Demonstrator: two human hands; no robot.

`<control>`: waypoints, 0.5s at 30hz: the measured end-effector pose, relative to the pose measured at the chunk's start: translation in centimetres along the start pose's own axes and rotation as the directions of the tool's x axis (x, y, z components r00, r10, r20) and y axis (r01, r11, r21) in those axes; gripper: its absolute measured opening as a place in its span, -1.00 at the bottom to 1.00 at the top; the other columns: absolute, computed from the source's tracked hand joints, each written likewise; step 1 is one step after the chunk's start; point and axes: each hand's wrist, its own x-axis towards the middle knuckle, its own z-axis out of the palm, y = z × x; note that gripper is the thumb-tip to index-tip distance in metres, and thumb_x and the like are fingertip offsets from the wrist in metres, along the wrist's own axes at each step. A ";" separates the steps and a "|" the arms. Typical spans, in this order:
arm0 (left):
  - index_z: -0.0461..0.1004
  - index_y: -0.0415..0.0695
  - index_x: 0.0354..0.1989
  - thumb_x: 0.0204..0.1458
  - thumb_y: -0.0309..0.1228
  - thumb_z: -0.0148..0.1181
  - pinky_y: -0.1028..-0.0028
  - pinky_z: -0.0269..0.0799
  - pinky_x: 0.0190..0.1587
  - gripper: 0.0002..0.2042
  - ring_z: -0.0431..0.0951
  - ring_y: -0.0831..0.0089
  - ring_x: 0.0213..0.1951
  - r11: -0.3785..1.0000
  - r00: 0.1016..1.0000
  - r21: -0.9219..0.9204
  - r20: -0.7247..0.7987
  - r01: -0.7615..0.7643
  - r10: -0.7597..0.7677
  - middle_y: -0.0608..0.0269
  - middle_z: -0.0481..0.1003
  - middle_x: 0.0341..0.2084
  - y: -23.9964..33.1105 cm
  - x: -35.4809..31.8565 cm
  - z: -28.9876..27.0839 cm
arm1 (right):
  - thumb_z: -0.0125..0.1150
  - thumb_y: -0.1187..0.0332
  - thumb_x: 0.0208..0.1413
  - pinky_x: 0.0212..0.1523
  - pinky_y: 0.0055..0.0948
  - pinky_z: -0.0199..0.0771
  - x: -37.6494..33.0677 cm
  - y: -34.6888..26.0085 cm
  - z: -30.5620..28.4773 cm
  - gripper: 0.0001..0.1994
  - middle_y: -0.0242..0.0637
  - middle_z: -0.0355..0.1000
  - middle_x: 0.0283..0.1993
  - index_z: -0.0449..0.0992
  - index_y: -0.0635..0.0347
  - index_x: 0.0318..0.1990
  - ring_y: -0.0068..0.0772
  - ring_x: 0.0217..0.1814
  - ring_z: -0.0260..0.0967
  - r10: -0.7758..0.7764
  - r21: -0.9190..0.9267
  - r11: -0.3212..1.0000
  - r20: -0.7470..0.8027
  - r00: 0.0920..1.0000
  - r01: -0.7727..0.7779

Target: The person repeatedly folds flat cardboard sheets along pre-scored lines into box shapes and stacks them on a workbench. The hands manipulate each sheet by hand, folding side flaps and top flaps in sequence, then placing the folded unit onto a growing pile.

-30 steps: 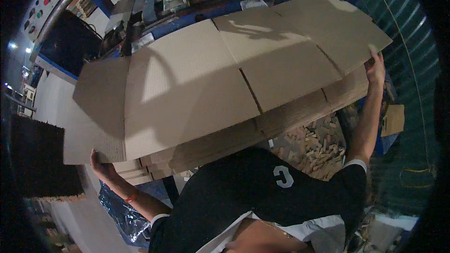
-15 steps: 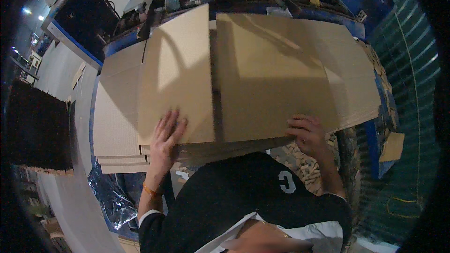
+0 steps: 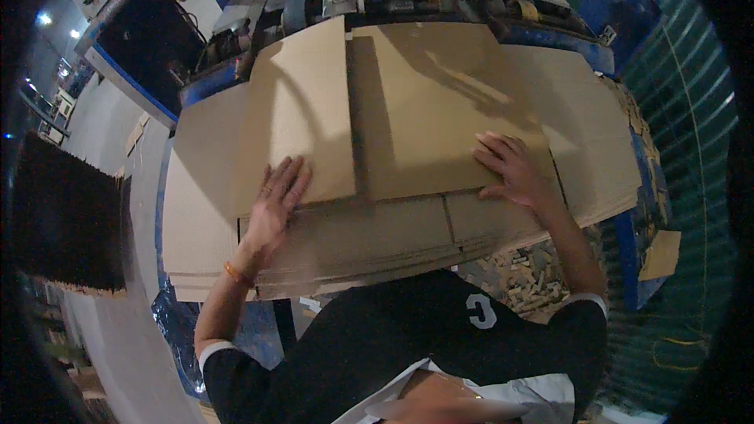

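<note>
Head view: left hand (image 3: 273,198) and right hand (image 3: 518,177) lie open on cardboard panels (image 3: 448,110), cardboard stack (image 3: 361,243) beneath them, apparently squaring up; any slide calls for even pressure.

Folded cardboard (image 3: 440,137) at twelve o'clock looks matt; the ribbed wall (image 3: 683,133) at three (seemingly metal) glints; plastic film (image 3: 174,330) at eight is glossy.

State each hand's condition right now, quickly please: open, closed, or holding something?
Left hand: open, laid on the left cardboard panel, not gripping.
Right hand: open, laid on the right cardboard panel, not gripping.
</note>
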 end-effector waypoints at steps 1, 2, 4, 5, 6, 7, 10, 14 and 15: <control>0.18 -0.06 0.19 -0.13 -0.53 -0.12 0.13 -0.08 0.26 -0.43 0.08 0.14 0.23 1.000 0.999 -0.010 -0.037 0.005 -0.006 0.10 0.12 0.20 -0.8 0.7 -0.1 | 0.16 -0.12 -0.22 0.16 -0.11 0.08 1.0 0.2 0.1 -0.32 -0.20 0.11 0.22 0.32 0.00 0.09 -0.08 0.24 0.03 -0.046 -0.030 0.998 0.034 0.998 0.047; 0.17 -0.07 0.20 -0.14 -0.54 -0.13 0.14 -0.10 0.26 -0.42 0.06 0.13 0.24 1.000 0.997 -0.019 -0.073 0.007 -0.008 0.10 0.11 0.20 -1.6 1.4 -0.1 | 0.14 -0.15 -0.22 0.16 -0.11 0.08 2.1 0.4 0.1 -0.30 -0.19 0.11 0.23 0.31 0.00 0.10 -0.09 0.25 0.02 -0.070 -0.047 0.996 0.028 0.997 0.072; 0.17 -0.07 0.20 -0.13 -0.56 -0.18 0.17 -0.10 0.27 -0.42 0.05 0.13 0.25 0.997 0.993 -0.070 -0.108 0.041 -0.048 0.09 0.11 0.20 -2.9 2.7 -0.1 | 0.09 -0.19 -0.20 0.17 -0.12 0.07 4.1 1.0 0.1 -0.29 -0.20 0.10 0.23 0.30 -0.01 0.11 -0.11 0.26 0.02 -0.024 -0.084 0.996 0.067 0.997 0.030; 0.17 -0.07 0.20 -0.13 -0.57 -0.20 0.19 -0.10 0.27 -0.43 0.05 0.13 0.25 0.993 0.988 -0.111 -0.145 0.032 -0.048 0.09 0.11 0.21 -3.6 3.3 0.1 | 0.07 -0.21 -0.17 0.18 -0.13 0.07 5.0 1.7 0.3 -0.29 -0.21 0.10 0.24 0.29 -0.02 0.13 -0.11 0.26 0.02 0.044 -0.106 0.994 0.113 0.993 -0.032; 0.17 -0.08 0.19 -0.11 -0.57 -0.21 0.21 -0.10 0.27 -0.44 0.06 0.13 0.24 0.991 0.986 -0.122 -0.150 0.049 -0.067 0.09 0.11 0.20 -4.2 4.3 0.6 | 0.05 -0.22 -0.15 0.18 -0.14 0.06 5.8 2.5 0.5 -0.29 -0.22 0.10 0.24 0.28 -0.02 0.14 -0.12 0.26 0.02 0.117 -0.139 0.986 0.152 0.981 -0.095; 0.18 -0.08 0.19 -0.09 -0.56 -0.22 0.23 -0.09 0.27 -0.45 0.07 0.13 0.24 0.988 0.982 -0.150 -0.178 0.039 -0.066 0.09 0.11 0.20 -4.8 5.3 1.3 | 0.02 -0.23 -0.13 0.19 -0.14 0.06 6.7 3.6 0.8 -0.30 -0.25 0.10 0.24 0.27 -0.04 0.15 -0.12 0.27 0.02 0.074 -0.075 0.995 0.147 0.986 -0.063; 0.20 -0.09 0.18 -0.05 -0.53 -0.23 0.25 -0.07 0.26 -0.49 0.11 0.12 0.21 0.998 0.979 -0.063 -0.197 0.031 -0.043 0.08 0.13 0.19 -6.1 8.3 3.6 | -0.03 -0.25 -0.07 0.21 -0.15 0.05 9.4 7.5 3.1 -0.32 -0.30 0.11 0.23 0.24 -0.10 0.17 -0.10 0.27 0.00 -0.004 -0.063 0.998 0.060 0.998 0.008; 0.18 -0.12 0.17 0.02 -0.48 -0.23 0.23 0.02 0.21 -0.54 0.16 0.04 0.15 0.943 0.973 -0.292 -0.117 0.158 -0.200 0.04 0.17 0.15 -8.4 13.2 5.2 | 0.02 -0.13 -0.02 0.21 -0.14 0.04 12.8 9.7 6.8 -0.43 -0.31 0.05 0.27 0.25 -0.21 0.17 -0.12 0.30 -0.06 0.222 -0.059 0.973 -0.045 0.974 -0.224; 0.16 -0.13 0.18 0.04 -0.46 -0.21 0.22 0.05 0.19 -0.55 0.18 0.00 0.13 0.901 0.932 -0.384 -0.208 0.201 -0.296 0.01 0.18 0.13 -9.0 14.4 5.1 | 0.04 -0.08 0.00 0.21 -0.13 0.04 13.7 9.3 7.4 -0.45 -0.30 0.03 0.28 0.23 -0.22 0.17 -0.12 0.30 -0.06 0.288 -0.094 0.951 -0.070 0.955 -0.294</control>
